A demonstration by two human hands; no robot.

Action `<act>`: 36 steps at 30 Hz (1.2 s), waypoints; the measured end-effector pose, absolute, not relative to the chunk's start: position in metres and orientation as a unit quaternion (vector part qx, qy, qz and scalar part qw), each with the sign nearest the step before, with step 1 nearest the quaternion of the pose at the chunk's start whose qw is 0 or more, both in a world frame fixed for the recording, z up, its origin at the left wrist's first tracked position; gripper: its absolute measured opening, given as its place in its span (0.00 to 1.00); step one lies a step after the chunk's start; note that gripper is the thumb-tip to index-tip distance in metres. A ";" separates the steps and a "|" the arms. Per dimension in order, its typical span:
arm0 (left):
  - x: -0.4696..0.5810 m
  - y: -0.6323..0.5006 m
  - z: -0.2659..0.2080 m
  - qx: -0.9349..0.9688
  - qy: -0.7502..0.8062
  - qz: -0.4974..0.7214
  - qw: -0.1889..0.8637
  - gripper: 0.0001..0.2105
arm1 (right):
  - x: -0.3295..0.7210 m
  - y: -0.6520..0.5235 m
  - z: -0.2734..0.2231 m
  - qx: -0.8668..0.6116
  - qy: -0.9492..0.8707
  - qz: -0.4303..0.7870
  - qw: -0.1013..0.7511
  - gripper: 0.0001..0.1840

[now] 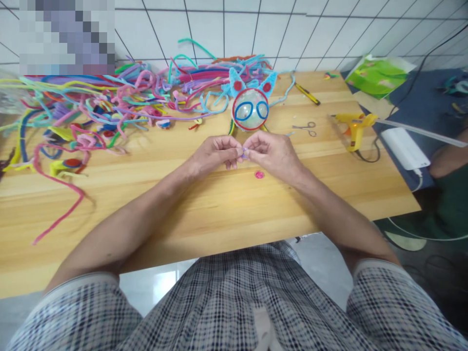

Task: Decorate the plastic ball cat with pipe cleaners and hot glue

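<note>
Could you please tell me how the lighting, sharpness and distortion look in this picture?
Head view: a bright reflection shows on the floor; head view: the upright lines of the wall tiles splay, as with a wide lens; head view: a pixelated block hides the upper left; head view: the small purple piece between both hands is too soft to make out.

The head camera looks forward and down across the table (204, 209).

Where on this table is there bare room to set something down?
The table shows bare wood between the left forearm and right forearm, on the near side of the pink disc, and between the right forearm and the yellow glue gun. The back left is crowded with tangled fuzzy stems.
</note>
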State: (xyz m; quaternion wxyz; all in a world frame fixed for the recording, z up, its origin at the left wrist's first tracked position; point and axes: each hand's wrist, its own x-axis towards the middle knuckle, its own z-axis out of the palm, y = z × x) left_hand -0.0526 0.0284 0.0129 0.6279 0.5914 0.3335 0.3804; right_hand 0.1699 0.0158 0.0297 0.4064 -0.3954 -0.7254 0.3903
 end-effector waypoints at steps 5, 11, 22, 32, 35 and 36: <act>-0.052 0.023 0.010 0.643 0.346 0.393 0.559 0.20 | 0.169 0.020 0.024 -0.407 -0.716 0.403 0.399 0.06; -0.050 0.018 0.007 0.668 0.362 0.409 0.505 0.16 | 0.168 0.023 0.022 -0.407 -0.722 0.404 0.387 0.03; -0.043 0.020 -0.006 0.605 0.379 0.438 0.547 0.24 | 0.185 0.030 0.031 -0.437 -0.723 0.361 0.395 0.09; -0.043 0.027 -0.012 0.535 0.398 0.443 0.600 0.23 | 0.333 0.004 0.036 -0.665 -0.560 0.236 0.434 0.09; -0.043 0.028 -0.014 0.522 0.405 0.449 0.602 0.22 | 0.376 -0.010 0.035 -0.759 -0.411 0.121 0.490 0.21; -0.043 0.028 -0.014 0.523 0.407 0.450 0.599 0.22 | 0.386 -0.013 0.035 -0.777 -0.380 0.082 0.495 0.23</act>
